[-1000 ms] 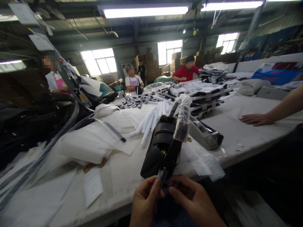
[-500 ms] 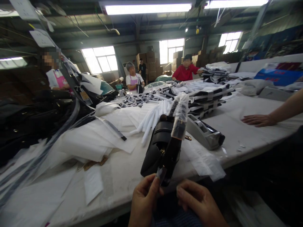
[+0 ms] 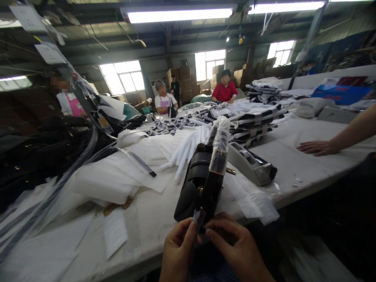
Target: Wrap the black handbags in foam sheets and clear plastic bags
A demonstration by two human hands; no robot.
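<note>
Pinching a scrap of clear film [image 3: 196, 215] between thumb and fingertips of the left hand [image 3: 179, 243], low in the centre of the frame, at the near end of a black strap [image 3: 213, 192]. Holding the right hand [image 3: 235, 239] just to the right of that end, with thumb and fingers curled close together; too dark to tell of anything gripped between them. Nearer to the film with the left hand, touching it; close beside with the right.

Straight ahead of the fingertips, the strap, with its long axis running away up the frame and leaning right, towards a white wrap [image 3: 221, 147] around its upper part. Beyond and slightly left of the fingers, a black bag [image 3: 188, 192] at the near edge of the table [image 3: 149, 223], slanting up and right, alongside the strap.

Farther off, to the right of the bag, a grey tape dispenser [image 3: 252, 162]; behind and left, white tubes [image 3: 189, 150]. Flat on the table at the right edge, another person's hand [image 3: 317, 148]. Near the upper centre, past a stack of black and white pieces [image 3: 258, 121], a person in red [image 3: 225, 92].
</note>
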